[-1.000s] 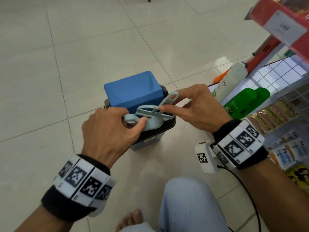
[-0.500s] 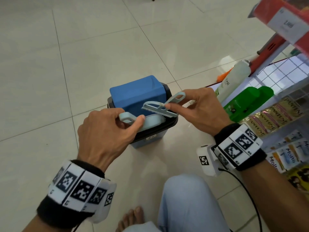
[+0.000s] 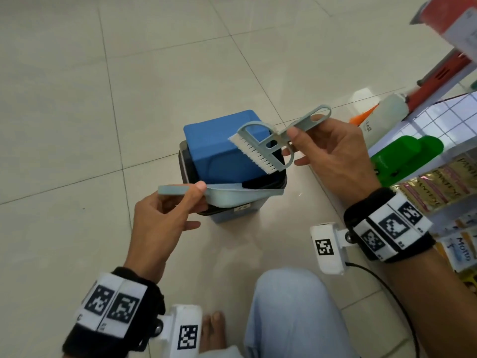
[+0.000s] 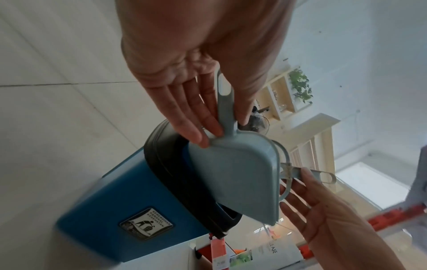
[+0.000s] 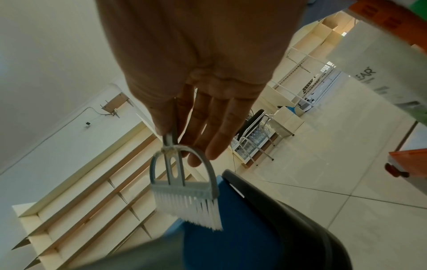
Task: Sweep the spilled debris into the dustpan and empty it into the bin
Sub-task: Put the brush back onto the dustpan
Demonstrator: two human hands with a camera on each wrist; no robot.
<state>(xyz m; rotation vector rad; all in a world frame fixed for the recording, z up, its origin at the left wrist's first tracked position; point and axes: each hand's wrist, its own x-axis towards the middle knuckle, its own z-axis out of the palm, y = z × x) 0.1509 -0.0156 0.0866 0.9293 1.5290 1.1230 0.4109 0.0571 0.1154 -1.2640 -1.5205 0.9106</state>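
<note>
A small blue bin [image 3: 233,215] [image 4: 120,215] with a black rim [image 3: 184,164] [image 5: 289,215] and a tilted blue swing lid [image 3: 219,146] stands on the tiled floor. My left hand [image 3: 165,215] [image 4: 198,91] pinches the handle of a pale grey-blue dustpan [image 3: 232,196] [image 4: 235,173], held over the bin's near rim. My right hand [image 3: 333,156] [image 5: 196,91] pinches the handle of a small matching brush [image 3: 265,146] [image 5: 184,191] with white bristles, raised above the lid. No debris shows in the pan.
A store shelf [image 3: 438,140] at the right holds a green bottle [image 3: 402,156], a white bottle [image 3: 384,112] and sachet packs [image 3: 433,187]. My knee [image 3: 289,313] and bare foot [image 3: 214,329] are just in front of the bin. Open tiled floor spreads to the left and beyond.
My right hand lifted the brush off the dustpan and up over the lid, bristles now showing. The left hand drew the dustpan back toward the bin's near rim.
</note>
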